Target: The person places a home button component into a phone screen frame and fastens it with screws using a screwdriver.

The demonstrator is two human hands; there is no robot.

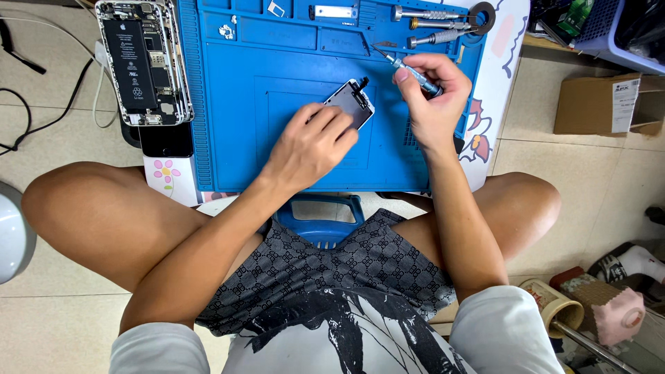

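phone screen panel [352, 102] lies tilted, grey back up, on the blue mat [228, 138].
left hand [309, 147] presses fingers flat on it; right hand [433, 97] pinches a slim screwdriver [409, 68] beside it.

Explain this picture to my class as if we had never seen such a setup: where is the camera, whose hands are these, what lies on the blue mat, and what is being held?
The single picture comes from a camera worn on a seated person's head, looking down at their own lap and bare hands. A blue work mat lies in front of them. The left hand presses on a detached phone screen panel lying on the mat. The right hand holds a small precision screwdriver, its tip pointing up and left, off the panel. More screwdrivers rest along the mat's top edge. Left of the mat lies an opened phone, its battery and inner parts showing.
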